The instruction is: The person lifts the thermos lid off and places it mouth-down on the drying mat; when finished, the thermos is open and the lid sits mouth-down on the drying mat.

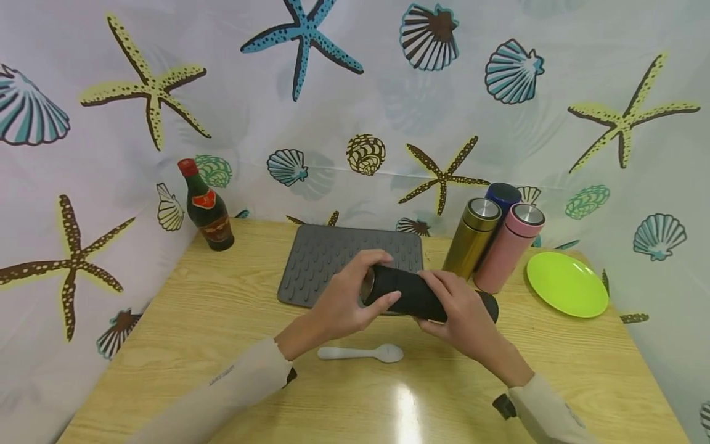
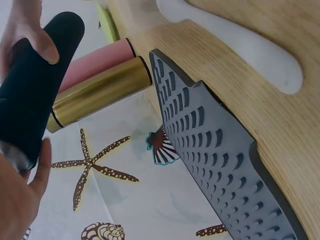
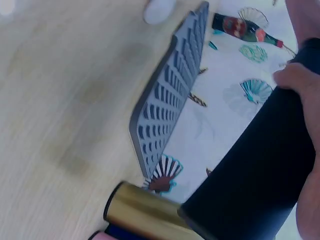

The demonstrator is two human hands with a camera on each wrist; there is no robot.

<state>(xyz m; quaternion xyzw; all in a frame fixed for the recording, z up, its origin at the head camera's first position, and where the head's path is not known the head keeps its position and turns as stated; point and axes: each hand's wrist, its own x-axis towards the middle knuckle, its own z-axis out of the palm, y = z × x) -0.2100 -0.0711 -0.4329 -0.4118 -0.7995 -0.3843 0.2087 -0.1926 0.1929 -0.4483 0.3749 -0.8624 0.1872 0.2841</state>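
Nearest: beige sleeves on both forearms, over a wood-grain tabletop. White spoon lies on it just past the sleeve cuffs, roughly crosswise, bowl to the right.

Beyond the spoon: black insulated bottle, held in the air between both hands, close to horizontal, silvery end left, black end right. In the head view it overlaps the near right part of the mat; wrist views show it off the table.

Left hand: curled round the silvery end, thumb on the near side, fingers over the far side. Opened only about as wide as the bottle. Right hand: wrapped round the body toward the black end, fingers over the top, thumb underneath. Same, spread to bottle width. How firm either grip is, can't tell.

Lime-green plate lies flat at right. Grey ridged drying mat lies behind the hands. Right of it, three insulated bottles stand upright: gold and pink in front, blue behind them, partly hidden.

Far left: dark green liquor bottle, red cap, upright. Back: white cloth, starfish and shell print.
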